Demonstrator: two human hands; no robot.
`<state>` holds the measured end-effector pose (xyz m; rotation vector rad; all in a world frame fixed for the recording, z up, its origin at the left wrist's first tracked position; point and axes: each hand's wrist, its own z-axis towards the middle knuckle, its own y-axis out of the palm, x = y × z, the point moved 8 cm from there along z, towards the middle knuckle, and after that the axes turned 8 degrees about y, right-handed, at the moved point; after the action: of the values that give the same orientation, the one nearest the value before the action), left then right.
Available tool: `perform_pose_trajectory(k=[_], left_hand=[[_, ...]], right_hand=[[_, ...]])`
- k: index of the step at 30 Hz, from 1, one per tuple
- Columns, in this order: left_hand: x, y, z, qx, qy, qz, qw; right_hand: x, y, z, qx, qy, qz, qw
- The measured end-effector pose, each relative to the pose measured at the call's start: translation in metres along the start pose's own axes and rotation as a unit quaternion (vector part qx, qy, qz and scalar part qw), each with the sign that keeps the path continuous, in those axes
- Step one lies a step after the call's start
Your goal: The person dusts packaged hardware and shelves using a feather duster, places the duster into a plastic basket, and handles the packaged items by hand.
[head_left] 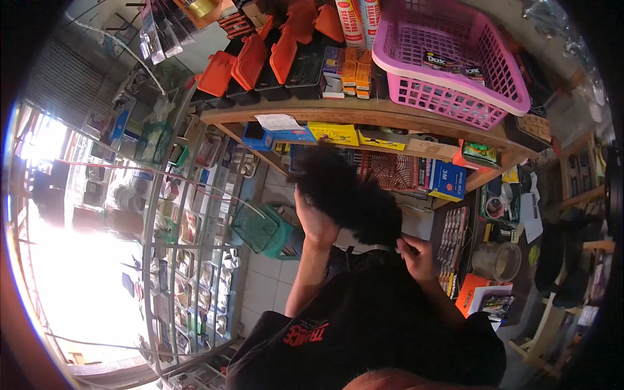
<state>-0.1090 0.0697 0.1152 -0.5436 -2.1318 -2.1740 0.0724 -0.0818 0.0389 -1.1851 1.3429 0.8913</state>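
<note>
A long, black, fluffy duster (351, 195) is held in front of my chest, slanting from upper left to lower right. My left hand (316, 220) cups its left side, and its fingers are mostly hidden by the dark pile. At the lower right end, my right hand (416, 255) is closed, with thumb and fingers pinching by a small pale part of the duster. Behind the duster are the shelf's packed boxes, partly covered by it.
A wooden shelf (354, 112) runs across the front, carrying a pink basket (448, 97) and black bins with orange lids (250, 62). Left stand glass display racks (195, 260) and a green basket (260, 227). A clear tub (497, 260) sits at the right.
</note>
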Motion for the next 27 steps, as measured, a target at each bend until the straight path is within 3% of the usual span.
perform_pose_trajectory(k=[1, 4, 7, 10, 13, 16, 17, 20, 22, 25, 27], left_hand=[[0.000, 0.001, -0.002, 0.028, -0.009, -0.029, 0.999], [-0.010, -0.017, -0.001, -0.054, -0.023, 0.055, 0.997], [-0.016, -0.010, -0.006, -0.116, -0.053, 0.012, 0.992], [-0.033, -0.052, -0.010, 0.042, -0.111, -0.063, 0.991], [-0.039, -0.043, -0.016, 0.037, -0.110, -0.037, 0.993], [-0.038, -0.020, -0.021, -0.009, -0.094, 0.015, 0.995], [-0.036, -0.023, -0.020, 0.007, -0.081, 0.016, 0.997], [-0.025, -0.029, -0.014, 0.028, -0.048, 0.026, 0.998], [-0.016, -0.034, -0.009, 0.004, -0.038, 0.041, 0.998], [-0.005, -0.043, -0.003, 0.047, -0.018, 0.066, 0.997], [-0.004, -0.015, -0.007, -0.035, -0.031, -0.016, 0.999]], right_hand=[[-0.006, 0.001, 0.000, -0.002, -0.006, 0.003, 1.000], [-0.010, 0.014, 0.000, -0.114, 0.011, -0.016, 0.993], [-0.012, 0.015, -0.004, -0.172, 0.054, 0.072, 0.981], [-0.025, 0.018, -0.011, -0.245, 0.152, 0.187, 0.939], [-0.027, 0.025, 0.000, -0.239, 0.122, 0.137, 0.954], [-0.016, 0.019, 0.019, -0.103, 0.056, 0.054, 0.992], [-0.005, 0.021, 0.016, -0.128, 0.142, 0.144, 0.971], [-0.009, 0.031, 0.005, -0.276, 0.184, 0.074, 0.940], [-0.012, 0.037, -0.004, -0.335, 0.164, 0.176, 0.911], [-0.013, 0.032, -0.011, -0.399, 0.161, 0.263, 0.864], [-0.022, 0.027, -0.012, -0.396, 0.148, 0.267, 0.866]])
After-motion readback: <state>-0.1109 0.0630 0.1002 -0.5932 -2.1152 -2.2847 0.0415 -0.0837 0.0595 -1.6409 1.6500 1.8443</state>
